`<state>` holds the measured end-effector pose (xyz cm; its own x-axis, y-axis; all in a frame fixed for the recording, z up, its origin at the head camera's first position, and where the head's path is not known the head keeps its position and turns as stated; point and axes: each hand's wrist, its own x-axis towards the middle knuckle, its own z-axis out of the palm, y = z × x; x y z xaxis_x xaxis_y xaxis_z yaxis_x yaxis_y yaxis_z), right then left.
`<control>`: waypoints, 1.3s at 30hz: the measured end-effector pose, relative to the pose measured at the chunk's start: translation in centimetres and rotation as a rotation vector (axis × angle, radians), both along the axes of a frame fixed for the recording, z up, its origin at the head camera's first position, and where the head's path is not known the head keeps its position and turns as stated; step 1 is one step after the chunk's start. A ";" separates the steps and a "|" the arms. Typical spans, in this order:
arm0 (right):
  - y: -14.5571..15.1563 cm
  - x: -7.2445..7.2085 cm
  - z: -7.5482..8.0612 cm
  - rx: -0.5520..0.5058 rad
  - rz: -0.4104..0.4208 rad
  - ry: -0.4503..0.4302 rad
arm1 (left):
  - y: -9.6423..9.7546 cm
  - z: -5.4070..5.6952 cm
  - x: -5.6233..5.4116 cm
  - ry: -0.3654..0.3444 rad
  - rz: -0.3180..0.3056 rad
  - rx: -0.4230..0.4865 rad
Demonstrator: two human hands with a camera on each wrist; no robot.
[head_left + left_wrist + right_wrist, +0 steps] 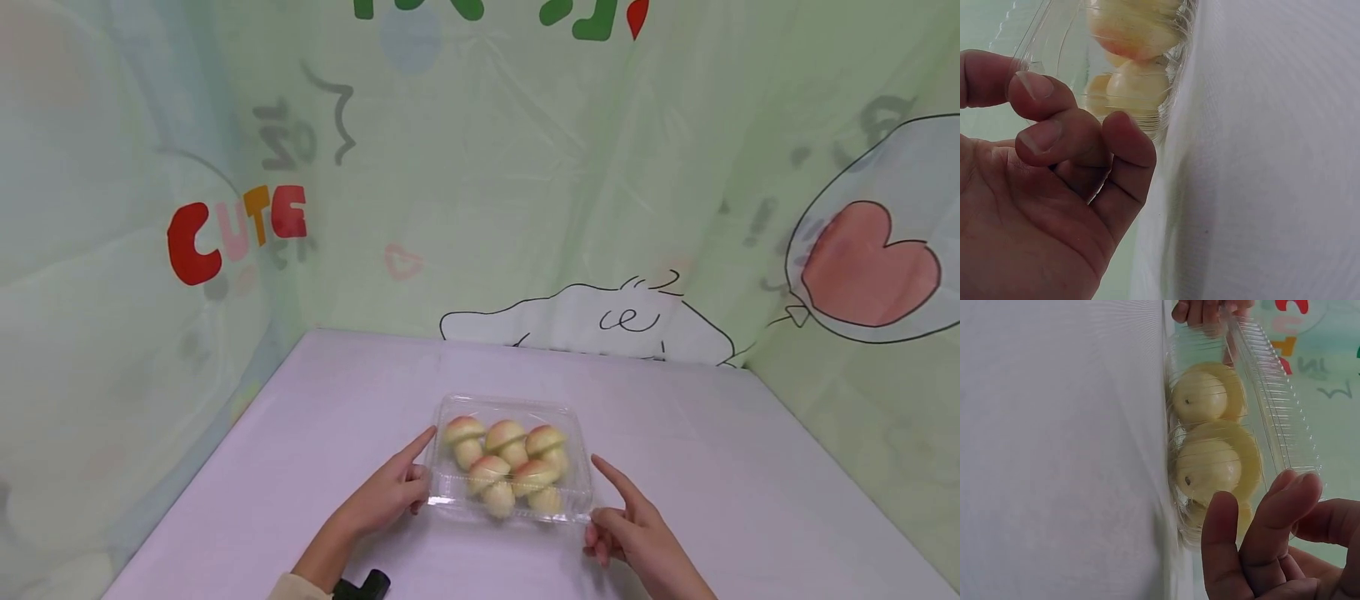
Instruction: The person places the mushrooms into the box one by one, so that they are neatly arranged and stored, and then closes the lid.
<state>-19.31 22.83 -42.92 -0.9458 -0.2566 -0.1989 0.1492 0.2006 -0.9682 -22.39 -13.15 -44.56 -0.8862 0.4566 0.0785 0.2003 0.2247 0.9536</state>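
Note:
A clear plastic clamshell box [572,487] rests on the white tabletop with its lid over several mushroom-shaped pieces [489,471]. These pieces are cream-yellow with reddish caps; whether they are food or toys I cannot tell. At the box's left side, my left hand [382,497] has its index finger stretched along the edge and the other fingers bent. My right hand [637,533] is at the right side, index finger pointing forward and thumb by the near corner. In the right wrist view, bent fingers [1219,525] hang beside the ridged rim.
A printed cloth [525,183] encloses the table [360,375] at the back and sides. A black device [363,586] sits by the left wrist at the lower edge of the head view.

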 end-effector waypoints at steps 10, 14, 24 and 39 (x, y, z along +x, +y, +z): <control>0.1 0.0 0.3 0.005 0.029 0.018 | 0.0 -0.1 -0.1 0.005 0.000 0.005; 0.1 0.0 0.3 -0.005 0.032 0.019 | 0.0 -0.1 -0.1 0.012 -0.007 0.015; -0.1 0.1 0.5 0.001 0.021 0.003 | -0.2 -0.4 -0.1 -0.004 -0.025 0.063; -0.4 0.3 0.4 -0.040 -0.035 -0.004 | -0.3 -0.1 0.1 -0.020 -0.054 0.125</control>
<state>-18.98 22.48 -42.53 -0.9536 -0.2309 -0.1930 0.1593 0.1567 -0.9747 -22.28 -13.43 -44.66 -0.8625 0.4915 0.1204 0.1897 0.0935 0.9774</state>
